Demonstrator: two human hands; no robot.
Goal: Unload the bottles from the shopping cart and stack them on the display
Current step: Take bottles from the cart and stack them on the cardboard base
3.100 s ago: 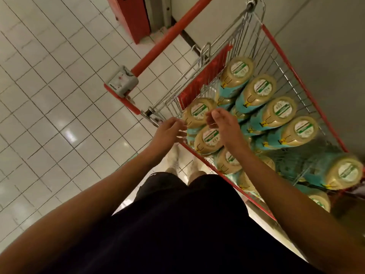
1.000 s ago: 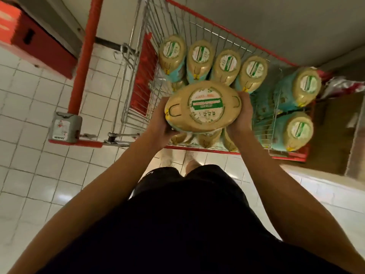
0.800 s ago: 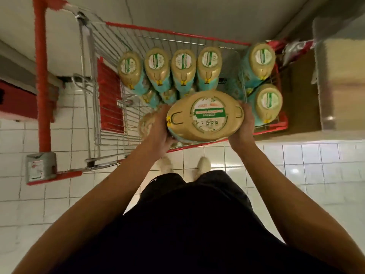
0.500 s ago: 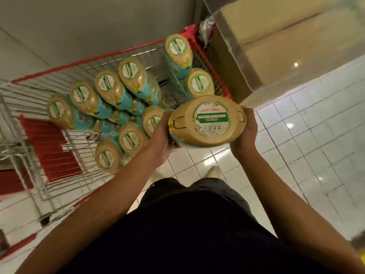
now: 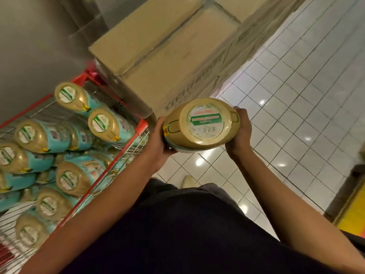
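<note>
- The bottle [image 5: 203,125] is clear of the cart [image 5: 106,170], base up, over the floor.
- The left hand [image 5: 158,141] and right hand [image 5: 240,133] wrap round its opposite sides.
- It looks big, full and heavy, and the smooth plastic could slip, so a two-sided grip suits it.

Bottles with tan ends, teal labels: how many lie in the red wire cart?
7 tan-ended bottles show ends in the red wire cart: two farthest, two middle, three nearest. Others lie partly hidden beneath.

The bottle [image 5: 201,125] is showing a golden base with a white-and-green label. Bottles [image 5: 118,127] in the red-rimmed cart [image 5: 106,173] are wearing turquoise wraps. White grid tiles [image 5: 296,99] are gleaming beside tan boxes [image 5: 167,56].
</note>
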